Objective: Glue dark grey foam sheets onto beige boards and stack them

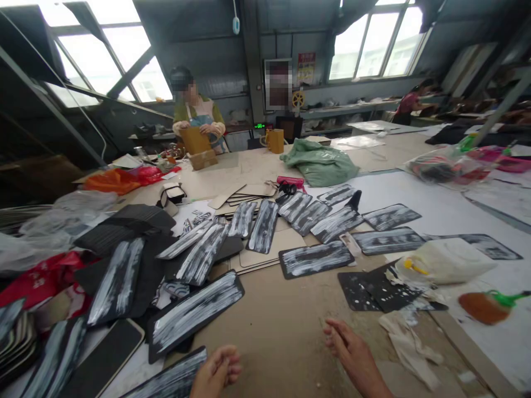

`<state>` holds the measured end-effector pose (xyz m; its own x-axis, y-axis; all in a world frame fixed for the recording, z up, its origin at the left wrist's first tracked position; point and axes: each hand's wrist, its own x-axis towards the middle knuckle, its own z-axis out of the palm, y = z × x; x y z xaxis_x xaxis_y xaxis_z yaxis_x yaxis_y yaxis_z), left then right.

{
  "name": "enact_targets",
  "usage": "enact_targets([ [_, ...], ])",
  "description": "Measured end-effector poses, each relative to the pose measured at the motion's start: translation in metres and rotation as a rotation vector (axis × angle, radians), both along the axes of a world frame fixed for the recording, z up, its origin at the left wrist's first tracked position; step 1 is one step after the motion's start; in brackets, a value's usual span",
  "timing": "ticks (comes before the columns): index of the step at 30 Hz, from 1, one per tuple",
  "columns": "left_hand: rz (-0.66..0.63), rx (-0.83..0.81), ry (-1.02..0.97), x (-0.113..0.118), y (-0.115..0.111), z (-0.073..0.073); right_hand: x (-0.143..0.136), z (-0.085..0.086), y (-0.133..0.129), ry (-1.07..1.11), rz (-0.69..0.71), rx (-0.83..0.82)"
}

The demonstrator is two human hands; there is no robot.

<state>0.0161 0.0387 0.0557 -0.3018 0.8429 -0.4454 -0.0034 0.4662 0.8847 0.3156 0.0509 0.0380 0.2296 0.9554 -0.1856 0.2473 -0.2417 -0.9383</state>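
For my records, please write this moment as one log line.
left hand: nearest white-smeared black panel | right hand: over tabletop, nothing visibly held

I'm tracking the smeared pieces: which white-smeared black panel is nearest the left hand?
The white-smeared black panel at the picture's bottom edge, its right end meeting the left hand in view; every other smeared panel lies farther off.

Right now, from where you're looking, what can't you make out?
All in the head view:
Lower strip: cut off by the bottom edge, partly behind the left hand.
Left stack: cut off by the left edge.
Green bag: any contents hidden by its own folds.
Poster: lettering too small and blurred.
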Motion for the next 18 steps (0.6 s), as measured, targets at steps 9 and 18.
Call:
enact_targets([
  [9, -0.072, 0.019, -0.146, 0.024, 0.139, -0.002, -0.028, 0.014, 0.072, -0.212, 0.101, -0.050],
  [18, -0.121, -0.155, -0.196, 0.080, 0.168, -0.030, 0.019, 0.018, 0.168, -0.926, 0.264, -0.139],
])
